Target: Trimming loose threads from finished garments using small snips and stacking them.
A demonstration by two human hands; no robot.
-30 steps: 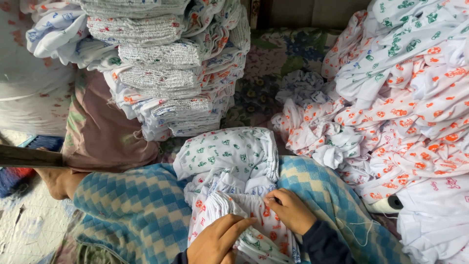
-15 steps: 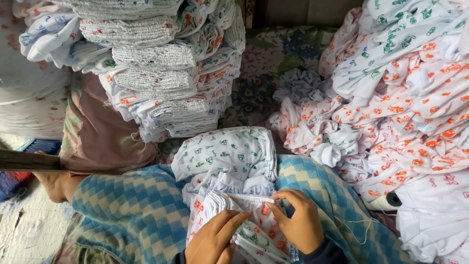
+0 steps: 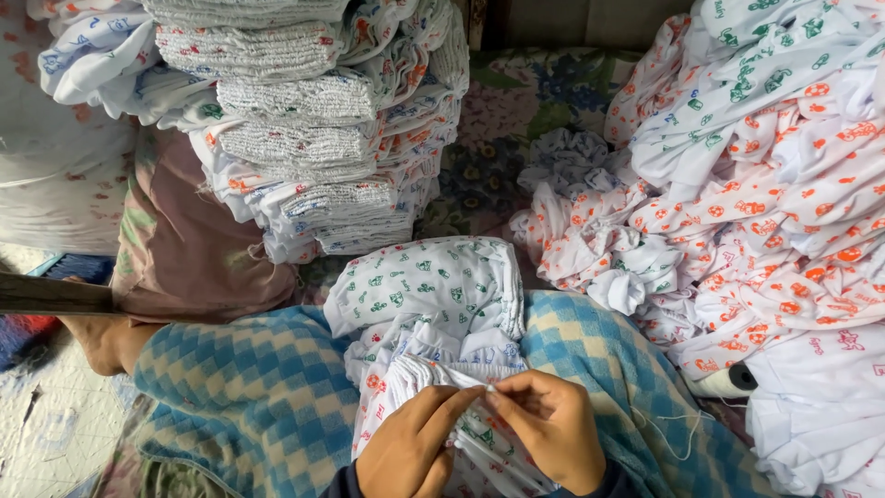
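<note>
Both hands are pinching the gathered waistband [image 3: 433, 373] of a printed garment [image 3: 419, 295] on the lap: left hand [image 3: 410, 452], right hand [image 3: 553, 433]. Keeping fingertips close probably steadies the hem.

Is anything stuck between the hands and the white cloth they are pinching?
Nothing visible is. The left hand and right hand both touch the gathered white garment on the lap directly, fingertips meeting on its edge.

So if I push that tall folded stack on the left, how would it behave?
The stack would probably lean or spill, since it rises high with uneven, sagging edges. It likely squashes rather than slides, being soft folded cloth. Single pieces would probably droop when lifted.
</note>
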